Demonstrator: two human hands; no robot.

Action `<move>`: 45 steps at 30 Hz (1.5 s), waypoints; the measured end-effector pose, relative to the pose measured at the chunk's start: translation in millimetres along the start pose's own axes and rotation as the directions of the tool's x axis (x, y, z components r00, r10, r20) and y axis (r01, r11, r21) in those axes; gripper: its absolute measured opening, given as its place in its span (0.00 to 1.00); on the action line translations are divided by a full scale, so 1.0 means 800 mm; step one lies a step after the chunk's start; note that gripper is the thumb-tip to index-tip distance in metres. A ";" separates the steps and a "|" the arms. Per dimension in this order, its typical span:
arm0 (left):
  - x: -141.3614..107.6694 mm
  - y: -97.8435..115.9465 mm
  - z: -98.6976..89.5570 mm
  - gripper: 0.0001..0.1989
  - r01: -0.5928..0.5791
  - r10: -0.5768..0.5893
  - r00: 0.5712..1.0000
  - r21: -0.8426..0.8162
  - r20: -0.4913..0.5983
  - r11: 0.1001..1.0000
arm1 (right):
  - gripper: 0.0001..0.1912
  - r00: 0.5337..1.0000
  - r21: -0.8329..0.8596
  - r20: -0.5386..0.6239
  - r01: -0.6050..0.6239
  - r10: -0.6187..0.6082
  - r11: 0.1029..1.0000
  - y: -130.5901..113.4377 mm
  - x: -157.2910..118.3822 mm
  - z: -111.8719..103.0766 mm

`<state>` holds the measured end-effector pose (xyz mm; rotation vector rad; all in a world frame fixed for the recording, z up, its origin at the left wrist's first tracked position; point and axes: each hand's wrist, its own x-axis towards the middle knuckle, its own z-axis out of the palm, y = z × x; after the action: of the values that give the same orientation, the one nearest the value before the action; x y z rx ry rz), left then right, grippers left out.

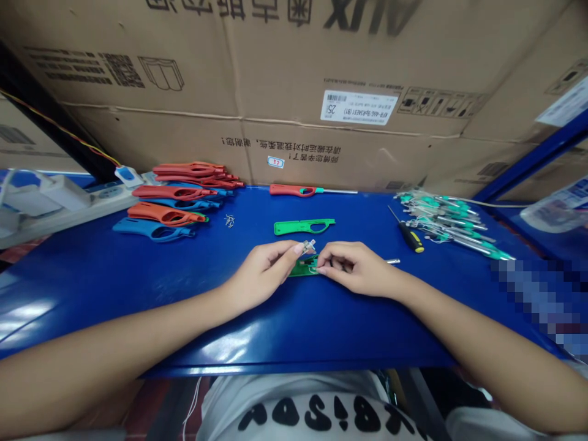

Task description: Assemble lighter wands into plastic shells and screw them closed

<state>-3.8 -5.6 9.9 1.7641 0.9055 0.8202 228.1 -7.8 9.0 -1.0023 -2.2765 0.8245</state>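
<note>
Clamped in left hand (274, 264): small clear part (309, 246). At right hand (353, 266), grip unclear: green plastic half-shell (298, 270), between blue table's (321, 334) front and back edges. Best with thin white wire (313, 269) slack.

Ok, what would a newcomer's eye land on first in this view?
Probably the big cardboard box with upside-down print, filling the back beyond the blue table. Then the red and blue casings piled at the left and the metal rods with green parts at the right. In the middle, the left hand pinches a small part, the right hand beside it.
</note>
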 end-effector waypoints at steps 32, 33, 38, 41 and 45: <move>0.007 -0.002 -0.007 0.22 -0.006 -0.027 0.984 0.183 0.177 0.983 | 0.11 0.992 0.303 -0.048 -0.096 0.116 0.948 0.016 0.003 -0.002; 0.007 -0.002 -0.007 0.22 -0.004 -0.029 0.984 0.183 0.176 0.983 | 0.12 0.991 0.329 -0.036 -0.113 0.132 0.937 0.016 0.003 -0.002; 0.007 0.000 -0.007 0.22 0.008 -0.038 0.984 0.172 0.173 0.985 | 0.14 0.988 0.371 -0.012 -0.141 0.157 0.918 0.016 0.003 -0.002; 0.007 -0.001 -0.007 0.21 0.013 -0.041 0.984 0.163 0.172 0.987 | 0.14 0.988 0.391 -0.008 -0.142 0.157 0.909 0.016 0.003 -0.003; 0.007 -0.002 -0.007 0.22 0.017 -0.045 0.984 0.157 0.172 0.987 | 0.12 0.989 0.419 -0.005 -0.135 0.151 0.898 0.015 0.003 -0.003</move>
<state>-5.8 2.2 11.1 1.9186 0.8966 0.5764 234.0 1.3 3.0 -0.9762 -1.8914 1.2797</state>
